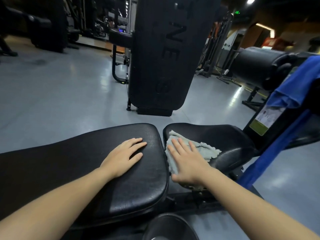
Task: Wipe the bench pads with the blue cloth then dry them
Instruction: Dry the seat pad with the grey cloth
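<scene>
Left hand (pixel 123 157) flat, fingers spread on long pad (pixel 69 161); right hand (pixel 187 161) fingers straight, apart, pressing grey cloth (pixel 206 150) onto seat pad (pixel 225 141)

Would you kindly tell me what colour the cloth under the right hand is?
Pale grey-green, not blue; the cloth shows in the head view.

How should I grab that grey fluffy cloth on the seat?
Pinch the grey cloth at its loose ragged edge on the far right, coming from above. The right hand lies flat over the rest, and that edge lies free on the seat pad.
</scene>
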{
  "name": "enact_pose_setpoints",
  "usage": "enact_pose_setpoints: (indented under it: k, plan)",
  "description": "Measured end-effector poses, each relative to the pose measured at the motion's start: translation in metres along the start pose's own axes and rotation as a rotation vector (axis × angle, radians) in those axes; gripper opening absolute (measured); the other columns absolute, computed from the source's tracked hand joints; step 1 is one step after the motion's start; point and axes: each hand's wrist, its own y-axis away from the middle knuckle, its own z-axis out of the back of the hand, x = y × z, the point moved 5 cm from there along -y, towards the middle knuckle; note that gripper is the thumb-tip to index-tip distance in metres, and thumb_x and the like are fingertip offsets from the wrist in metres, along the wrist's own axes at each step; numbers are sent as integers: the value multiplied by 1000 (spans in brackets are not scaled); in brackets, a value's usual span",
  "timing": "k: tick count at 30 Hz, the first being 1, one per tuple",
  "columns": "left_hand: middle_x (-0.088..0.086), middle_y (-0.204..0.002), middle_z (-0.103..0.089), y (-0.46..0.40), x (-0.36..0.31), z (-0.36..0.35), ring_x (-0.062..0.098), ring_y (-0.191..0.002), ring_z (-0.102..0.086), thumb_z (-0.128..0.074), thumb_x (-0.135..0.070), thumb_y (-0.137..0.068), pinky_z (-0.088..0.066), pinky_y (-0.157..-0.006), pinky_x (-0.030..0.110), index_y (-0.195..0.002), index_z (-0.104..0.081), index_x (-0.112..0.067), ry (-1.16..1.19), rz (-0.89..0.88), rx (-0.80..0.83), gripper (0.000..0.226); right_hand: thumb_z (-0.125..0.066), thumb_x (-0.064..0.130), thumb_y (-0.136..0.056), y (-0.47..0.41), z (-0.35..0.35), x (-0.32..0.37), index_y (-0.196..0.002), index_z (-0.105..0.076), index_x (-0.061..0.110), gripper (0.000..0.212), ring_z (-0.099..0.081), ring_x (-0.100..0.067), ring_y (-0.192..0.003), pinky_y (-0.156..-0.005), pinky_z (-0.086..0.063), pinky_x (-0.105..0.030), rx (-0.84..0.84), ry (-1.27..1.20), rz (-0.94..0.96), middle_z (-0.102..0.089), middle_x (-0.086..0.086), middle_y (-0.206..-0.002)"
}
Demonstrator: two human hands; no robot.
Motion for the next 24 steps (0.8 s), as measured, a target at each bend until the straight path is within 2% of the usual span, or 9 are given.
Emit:
enact_pose_setpoints:
  k: [5, 9, 11, 13, 15, 17, 20, 24]
  plan:
    - [-33, -155, -23, 0, 0, 1, -5, -146, -16, -35, -56, -101, -26, -117, 29, -148, -31, -51, 4, 13, 22, 48, -49, 63, -84, -23, 4, 2, -160, 2, 14, 104, 20, -29, -153, -122, 7, -54, 53, 10, 15, 18, -12, -166]
    - [-32, -155, -25, 2, -3, 4, -4, -144, -20, -37, -53, -101, -27, -116, 29, -148, -34, -49, 11, 2, 18, 48, -47, 64, -86, 3, 1, 1, -161, -2, 17, 99, 14, -30, -154, -123, 6, -53, -47, 1, 35, 12, -12, -167]
    - [-32, -154, -26, 2, -4, 4, -4, -144, -21, -37, -53, -100, -27, -116, 29, -148, -34, -49, 12, -2, 18, 48, -45, 68, -82, 22, -5, -3, -161, -12, 17, 99, 2, -32, -155, -123, -3, -56, -125, -3, 53, -2, -12, -168]
    - [-32, -154, -26, 1, -3, 3, -4, -144, -20, -37, -53, -100, -27, -116, 28, -149, -34, -49, 8, -2, 24, 48, -41, 77, -78, 42, -11, -14, -158, -26, 18, 101, -15, -33, -153, -120, -19, -59, -155, -7, 46, -20, -12, -166]
    - [-31, -155, -25, 1, -3, 2, -3, -145, -20, -37, -53, -101, -27, -116, 28, -149, -33, -48, 2, -3, 28, 48, -38, 87, -77, 58, -18, -33, -157, -30, 21, 104, -22, -32, -152, -118, -25, -59, -165, -17, 52, -25, -9, -165]
    - [-31, -155, -25, 1, -2, 2, -3, -146, -19, -36, -53, -101, -26, -117, 29, -149, -32, -48, -1, -2, 29, 49, -37, 93, -74, 69, -20, -59, -159, -24, 26, 109, -12, -28, -154, -121, -15, -56, -151, -30, 84, -16, -3, -168]
    - [-30, -156, -25, 1, -2, 1, -2, -146, -19, -36, -53, -101, -27, -117, 31, -149, -32, -48, -1, 3, 30, 49, -46, 96, -64, 73, -17, -101, -160, -11, 35, 119, 6, -18, -155, -124, -3, -52, -82, -69, 97, 2, 10, -169]
    - [-30, -156, -25, 1, -3, 2, -2, -145, -20, -37, -51, -102, -26, -115, 28, -149, -33, -48, -11, 4, 14, 48, -56, 96, -57, 64, -10, -129, -159, -2, 39, 129, 13, -14, -154, -124, 3, -47, -12, -67, 121, 10, 16, -167]
